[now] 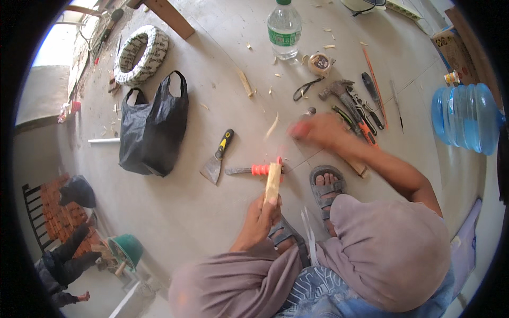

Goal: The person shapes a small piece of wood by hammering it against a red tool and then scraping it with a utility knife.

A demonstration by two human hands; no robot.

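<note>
My left hand (261, 218) grips the lower end of a pale wooden piece (272, 183), which stands upright in front of my foot. My right hand (321, 131), smeared by motion, is closed round a red-handled tool (299, 129), just beyond the wood's upper end and to its right. The tool's kind is hard to make out. Behind the wooden piece lies a chisel-like tool (260, 169) with an orange-red grip, partly hidden. A putty knife (217, 158) with a black and yellow handle rests to its left. Another wooden piece (356, 165) lies beneath my right forearm.
A claw hammer (337, 90), an orange utility knife (367, 133), a screwdriver (369, 85) and a tape measure (320, 63) lie at right. Beyond stands a water bottle (284, 33). A black bag (151, 132) is left; wood shavings dot the floor. Another person (63, 265) is lower left.
</note>
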